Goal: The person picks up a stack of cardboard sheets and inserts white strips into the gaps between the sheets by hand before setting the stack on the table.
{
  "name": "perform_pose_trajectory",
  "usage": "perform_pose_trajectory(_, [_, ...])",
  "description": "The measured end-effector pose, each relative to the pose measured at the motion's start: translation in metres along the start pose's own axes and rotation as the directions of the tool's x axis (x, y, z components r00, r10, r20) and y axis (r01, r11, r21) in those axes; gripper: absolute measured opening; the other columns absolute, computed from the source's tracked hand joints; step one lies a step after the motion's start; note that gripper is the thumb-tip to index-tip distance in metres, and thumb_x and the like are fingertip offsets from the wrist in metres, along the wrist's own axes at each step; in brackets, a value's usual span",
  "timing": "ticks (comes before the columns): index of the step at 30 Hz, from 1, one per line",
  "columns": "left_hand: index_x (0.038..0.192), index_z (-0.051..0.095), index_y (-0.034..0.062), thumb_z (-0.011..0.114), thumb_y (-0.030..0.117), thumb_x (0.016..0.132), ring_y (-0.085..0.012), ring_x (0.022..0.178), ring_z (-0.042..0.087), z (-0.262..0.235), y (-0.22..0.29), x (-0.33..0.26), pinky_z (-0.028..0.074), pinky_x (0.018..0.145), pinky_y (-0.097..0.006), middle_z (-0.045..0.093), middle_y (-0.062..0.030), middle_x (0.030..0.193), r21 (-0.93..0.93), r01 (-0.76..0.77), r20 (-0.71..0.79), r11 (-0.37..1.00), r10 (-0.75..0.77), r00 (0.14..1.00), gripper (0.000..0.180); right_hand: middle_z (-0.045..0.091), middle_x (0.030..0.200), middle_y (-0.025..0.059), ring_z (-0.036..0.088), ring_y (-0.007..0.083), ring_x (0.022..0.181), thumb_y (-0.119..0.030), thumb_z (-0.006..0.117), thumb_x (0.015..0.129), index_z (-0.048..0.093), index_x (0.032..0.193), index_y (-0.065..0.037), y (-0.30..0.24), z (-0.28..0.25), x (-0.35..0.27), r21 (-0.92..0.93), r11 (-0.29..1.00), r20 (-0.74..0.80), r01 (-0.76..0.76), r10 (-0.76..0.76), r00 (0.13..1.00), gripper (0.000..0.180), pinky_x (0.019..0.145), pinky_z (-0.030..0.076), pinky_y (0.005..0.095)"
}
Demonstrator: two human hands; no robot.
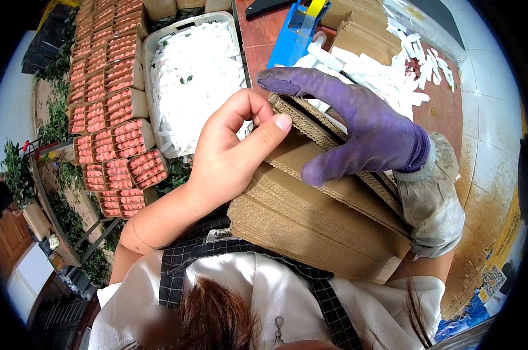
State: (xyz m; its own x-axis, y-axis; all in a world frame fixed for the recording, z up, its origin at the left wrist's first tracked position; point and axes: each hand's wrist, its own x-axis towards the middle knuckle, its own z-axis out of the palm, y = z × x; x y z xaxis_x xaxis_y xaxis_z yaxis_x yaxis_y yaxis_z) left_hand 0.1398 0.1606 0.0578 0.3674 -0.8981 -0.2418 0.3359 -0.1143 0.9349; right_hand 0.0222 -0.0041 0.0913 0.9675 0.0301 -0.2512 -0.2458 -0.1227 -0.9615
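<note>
A thick stack of brown corrugated cardboard sheets (316, 224) leans against my front, its fluted edges facing up. My bare left hand (232, 143) is closed at the far left corner of the upper sheets, pinching cardboard between thumb and bent forefinger. Over those same sheets spreads my right hand (357, 125), in a worn purple glove with a grey sleeve cuff. Its fingers stretch toward the left hand along the far side, while the thumb lies apart on the near side, over the cardboard. Some sheets under the glove are fanned slightly apart.
Left of the table, a white basket (149, 99) holds many white strips. Farther left stand rows of cardboard boxes (137, 105) filled with pink round items. A blue tape dispenser (287, 44), loose white strips (386, 81) and folded cardboard (369, 38) lie on the reddish table (255, 35).
</note>
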Motion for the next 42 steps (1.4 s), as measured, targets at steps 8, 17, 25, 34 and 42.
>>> perform_pose_trajectory(8, [0.085,0.048,0.0043,0.057,0.005,0.080,-0.0078,0.077,0.041,0.000,-0.015,0.001,0.037,0.070,-0.021,0.046,0.0007,0.083,0.161,-0.272,-0.152,0.949,0.296,0.943,0.011,0.046,0.128,0.0103,0.041,0.0211,0.122,-0.025,0.083,0.060,0.035,0.136,-0.004,0.000,-0.004,0.000,-0.152,0.988,-0.007,0.037,-0.038,0.999,0.092,0.103,0.032,0.0327])
perform_pose_trajectory(17, [0.082,0.048,0.0049,0.061,0.010,0.084,-0.0065,0.076,0.042,0.000,0.000,-0.001,0.037,0.069,-0.020,0.047,0.0017,0.080,-0.003,-0.019,0.019,1.000,0.019,1.000,0.014,0.046,0.128,0.0102,0.042,0.0213,0.121,-0.021,0.082,0.061,0.035,0.135,-0.004,-0.001,-0.001,0.001,-0.059,0.998,0.007,0.016,-0.015,1.000,0.089,0.102,0.032,0.0327])
perform_pose_trajectory(25, [0.078,0.047,0.0054,0.063,0.017,0.086,-0.0045,0.072,0.042,0.000,-0.004,0.000,0.037,0.067,-0.019,0.047,0.0035,0.075,0.050,-0.044,0.007,0.998,0.044,0.999,0.022,0.047,0.127,0.0104,0.043,0.0207,0.120,-0.021,0.082,0.061,0.035,0.135,-0.004,0.000,-0.001,-0.001,-0.090,0.995,0.001,0.043,-0.043,0.999,0.089,0.101,0.033,0.0326])
perform_pose_trajectory(34, [0.089,0.045,0.0046,0.055,-0.001,0.070,-0.0117,0.088,0.043,-0.003,-0.008,0.001,0.035,0.082,-0.024,0.048,-0.0024,0.089,0.056,-0.272,-0.067,0.961,0.276,0.959,0.022,0.047,0.127,0.0105,0.043,0.0209,0.120,-0.023,0.082,0.061,0.035,0.136,-0.004,-0.001,-0.003,0.000,-0.115,0.993,-0.018,0.027,-0.029,0.999,0.090,0.102,0.032,0.0318])
perform_pose_trajectory(42, [0.084,0.045,0.0053,0.064,0.012,0.085,-0.0060,0.080,0.044,0.001,-0.005,0.001,0.038,0.074,-0.021,0.049,0.0012,0.084,-0.037,-0.050,-0.005,0.998,0.050,0.999,0.020,0.047,0.127,0.0104,0.043,0.0202,0.120,-0.019,0.082,0.060,0.034,0.135,-0.003,0.001,-0.002,0.000,-0.013,1.000,0.001,0.020,-0.019,1.000,0.091,0.102,0.033,0.0317])
